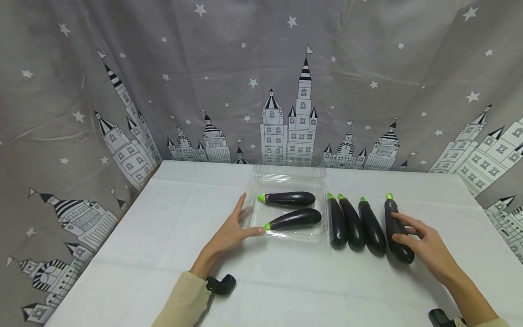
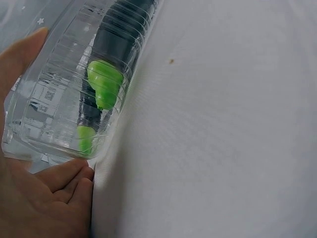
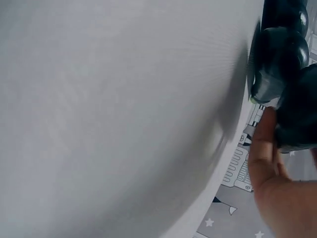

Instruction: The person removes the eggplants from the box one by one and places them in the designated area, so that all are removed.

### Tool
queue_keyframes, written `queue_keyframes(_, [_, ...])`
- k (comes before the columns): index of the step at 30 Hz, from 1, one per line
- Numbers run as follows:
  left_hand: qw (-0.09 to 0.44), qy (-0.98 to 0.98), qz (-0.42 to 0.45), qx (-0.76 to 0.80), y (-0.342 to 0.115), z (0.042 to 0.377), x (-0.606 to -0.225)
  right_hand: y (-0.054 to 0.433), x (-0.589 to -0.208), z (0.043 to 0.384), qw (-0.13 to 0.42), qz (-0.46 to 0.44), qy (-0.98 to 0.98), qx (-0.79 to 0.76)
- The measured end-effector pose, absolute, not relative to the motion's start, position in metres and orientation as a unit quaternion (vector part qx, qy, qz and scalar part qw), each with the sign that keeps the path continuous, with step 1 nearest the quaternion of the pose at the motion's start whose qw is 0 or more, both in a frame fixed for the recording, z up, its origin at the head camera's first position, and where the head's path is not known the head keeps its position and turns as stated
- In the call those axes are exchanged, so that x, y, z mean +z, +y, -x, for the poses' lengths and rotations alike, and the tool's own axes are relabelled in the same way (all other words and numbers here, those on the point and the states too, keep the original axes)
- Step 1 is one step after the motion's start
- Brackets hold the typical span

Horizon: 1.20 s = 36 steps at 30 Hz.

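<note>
A clear plastic container (image 1: 292, 177) holds two dark purple eggplants, the rear one (image 1: 290, 198) and the front one (image 1: 296, 219), both with green stem ends to the left. My left hand (image 1: 230, 231) spreads around its front left corner, thumb along the front and fingers at the left side. In the left wrist view, fingertips (image 2: 84, 171) meet the container's end wall. Further right, my right hand (image 1: 425, 247) grips the rightmost eggplant (image 1: 402, 253) between thumb and fingers. Its underside (image 3: 297, 134) shows in the right wrist view, partly covered by the hand.
Between the container and my right hand, three more eggplants lie side by side: one (image 1: 337, 225) against the container, a middle one (image 1: 352, 225) and another (image 1: 372, 229). White cloth covers the table (image 1: 122, 254). A grey curtain (image 1: 229, 59) with printed castles hangs behind.
</note>
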State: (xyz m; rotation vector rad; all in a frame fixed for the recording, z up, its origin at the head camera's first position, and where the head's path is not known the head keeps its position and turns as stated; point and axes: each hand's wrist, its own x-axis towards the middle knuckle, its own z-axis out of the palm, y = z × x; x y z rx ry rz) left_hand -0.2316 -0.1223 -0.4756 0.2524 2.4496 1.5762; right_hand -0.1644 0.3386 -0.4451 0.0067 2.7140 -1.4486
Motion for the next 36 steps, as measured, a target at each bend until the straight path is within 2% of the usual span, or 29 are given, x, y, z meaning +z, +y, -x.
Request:
queue_keyframes(6, [0.111,0.832,-0.083,0.538,-0.1229,0.2301,-0.4751,0.3387,-0.4511,0.1691,0.05,-0.015,0.89,-0.454])
queue_keyframes(36, [0.113,0.827,-0.083,0.545,-0.1212,0.2316,-0.4741,0.3359,-0.4527,0.1707,0.016,-0.009,0.903,-0.429])
